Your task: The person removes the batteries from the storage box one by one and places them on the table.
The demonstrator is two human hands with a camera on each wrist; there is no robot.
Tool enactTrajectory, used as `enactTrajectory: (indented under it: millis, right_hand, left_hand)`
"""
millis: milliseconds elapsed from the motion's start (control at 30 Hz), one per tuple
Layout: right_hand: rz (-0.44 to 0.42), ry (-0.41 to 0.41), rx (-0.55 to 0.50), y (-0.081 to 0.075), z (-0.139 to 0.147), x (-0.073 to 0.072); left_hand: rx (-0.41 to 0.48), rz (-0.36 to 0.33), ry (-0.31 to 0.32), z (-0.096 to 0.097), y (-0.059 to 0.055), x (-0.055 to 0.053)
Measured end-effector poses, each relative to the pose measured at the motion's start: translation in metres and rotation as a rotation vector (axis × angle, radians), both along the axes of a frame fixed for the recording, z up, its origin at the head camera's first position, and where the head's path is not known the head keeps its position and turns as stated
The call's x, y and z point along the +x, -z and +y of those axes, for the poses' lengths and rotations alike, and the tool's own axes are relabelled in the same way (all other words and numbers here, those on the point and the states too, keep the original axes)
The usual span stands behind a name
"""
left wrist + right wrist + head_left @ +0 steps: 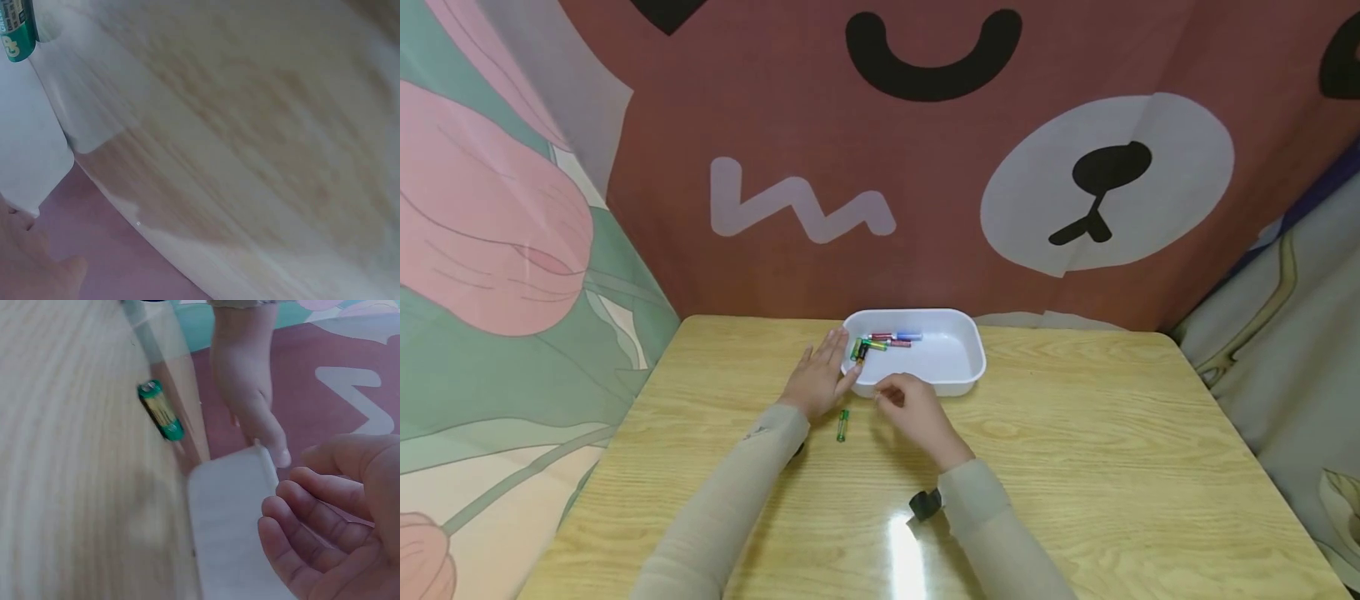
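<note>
A white plastic tray [951, 354] holds several batteries [880, 342] in green, red, blue and dark colours, clustered toward its left side. My left hand [817, 380] lies along the tray's left end with fingers extended and the thumb at the near-left corner. By the front wall is my right hand [919, 414], its fingers loosely bent; the right wrist view shows nothing in that palm [337, 531]. One green battery [842, 426] lies on the table in front of the tray, between both hands. The left wrist view shows part of this battery [17, 34] at its top corner.
The wooden table [1112, 467] backs onto a hanging cloth [925, 258] with a brown bear print. A floral cloth [497, 333] hangs at the left. A dark wrist camera [925, 503] sits at the right cuff.
</note>
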State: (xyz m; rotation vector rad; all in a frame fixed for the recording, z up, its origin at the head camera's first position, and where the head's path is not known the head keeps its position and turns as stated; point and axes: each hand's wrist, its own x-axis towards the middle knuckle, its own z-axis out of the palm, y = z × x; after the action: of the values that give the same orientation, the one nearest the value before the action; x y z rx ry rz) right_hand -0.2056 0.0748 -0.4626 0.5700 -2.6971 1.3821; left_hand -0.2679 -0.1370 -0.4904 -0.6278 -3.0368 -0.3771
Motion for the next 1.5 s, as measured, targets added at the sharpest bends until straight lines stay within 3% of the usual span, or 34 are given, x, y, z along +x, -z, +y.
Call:
enactTrajectory:
  millis: [367, 700, 1100, 1500]
  right_hand:
    - [0.126, 0.069, -0.06, -0.016, 0.006, -0.014]
    - [0.169, 0.096, -0.05, -0.001, 0.007, -0.037]
    - [0.098, 0.074, 0.069, -0.006, 0.0, -0.064]
    - [0.004, -0.007, 0.129, 0.0, -0.015, -0.084]
  left_hand:
    - [-0.004, -0.052, -0.009, 0.001, -0.006, 0.0]
    - [-0.023, -0.07, -0.014, 0.0, -0.008, 0.0]
    - [-0.084, -0.053, -0.02, 0.002, -0.013, 0.0]
    - [-0.106, -0.055, -0.02, 0.002, -0.012, 0.0]
